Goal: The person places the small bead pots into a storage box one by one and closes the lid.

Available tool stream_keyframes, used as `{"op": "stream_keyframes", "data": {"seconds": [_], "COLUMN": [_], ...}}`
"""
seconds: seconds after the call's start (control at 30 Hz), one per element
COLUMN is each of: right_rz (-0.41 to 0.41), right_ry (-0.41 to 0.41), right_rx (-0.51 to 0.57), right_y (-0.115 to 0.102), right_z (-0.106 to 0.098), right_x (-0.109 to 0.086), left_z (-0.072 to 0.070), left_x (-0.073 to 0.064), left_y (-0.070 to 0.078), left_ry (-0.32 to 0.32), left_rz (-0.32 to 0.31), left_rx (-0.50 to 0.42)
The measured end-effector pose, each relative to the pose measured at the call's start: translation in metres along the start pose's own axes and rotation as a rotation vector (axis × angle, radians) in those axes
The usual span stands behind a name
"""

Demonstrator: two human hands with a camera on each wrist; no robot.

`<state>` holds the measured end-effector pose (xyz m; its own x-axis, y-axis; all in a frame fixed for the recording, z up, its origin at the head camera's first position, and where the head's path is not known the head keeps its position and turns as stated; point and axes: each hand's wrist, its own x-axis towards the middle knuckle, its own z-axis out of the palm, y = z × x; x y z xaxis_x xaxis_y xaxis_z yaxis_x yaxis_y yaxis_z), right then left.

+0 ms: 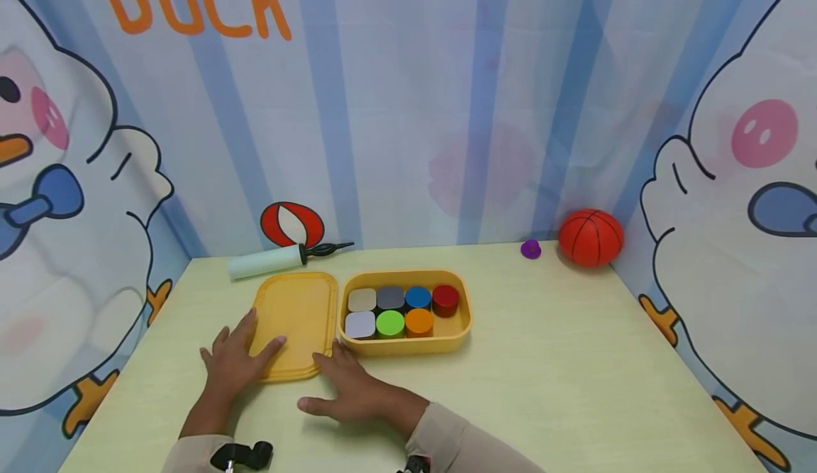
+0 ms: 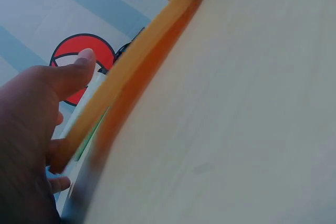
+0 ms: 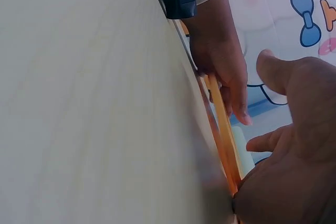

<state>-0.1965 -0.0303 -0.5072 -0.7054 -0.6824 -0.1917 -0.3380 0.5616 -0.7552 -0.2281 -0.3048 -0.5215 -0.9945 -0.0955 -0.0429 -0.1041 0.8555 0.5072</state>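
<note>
A flat yellow lid (image 1: 296, 324) lies on the table, left of a yellow box (image 1: 408, 346). My left hand (image 1: 232, 363) is at its left edge with spread fingers, the thumb reaching over the lid's top. At the lid's near right corner is my right hand (image 1: 351, 391), fingertips on the edge and thumb held out to the side. In the left wrist view the lid's rim (image 2: 121, 77) runs from the left hand up to the right fingertips. Inside the box sit several small coloured pieces with round or rounded-square tops, among them a green one (image 1: 390, 324) and a red one (image 1: 445, 301).
Behind the lid lies a pale green hand pump (image 1: 268, 262) with a black nozzle. A red toy basketball (image 1: 590, 237) and a small purple object (image 1: 530, 249) stand at the back right. Printed curtains (image 1: 408, 104) border the table's back and sides.
</note>
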Motion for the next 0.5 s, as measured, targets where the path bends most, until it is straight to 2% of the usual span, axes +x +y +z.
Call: {"op": "stream_keyframes", "data": {"seconds": [0.13,0.27,0.5], "right_rz": [0.01,0.033,-0.071], "right_ry": [0.024,0.07,0.149], "right_rx": [0.163,0.28,0.55], "right_y": [-0.0011,-0.0033,-0.0047], "right_z": [-0.0015,-0.0025,-0.0008], "right_x": [0.0014,0.0031,0.0051], "left_z": [-0.0016,-0.0023,-0.0047], "left_x": [-0.0007,-0.0029,-0.0051], "left_y": [-0.0002,0.0019,-0.0007], "left_ry": [0.022,0.066,0.178], "left_rz": [0.009,0.04,0.114], "left_rx": [-0.046,-0.102,-0.215]}}
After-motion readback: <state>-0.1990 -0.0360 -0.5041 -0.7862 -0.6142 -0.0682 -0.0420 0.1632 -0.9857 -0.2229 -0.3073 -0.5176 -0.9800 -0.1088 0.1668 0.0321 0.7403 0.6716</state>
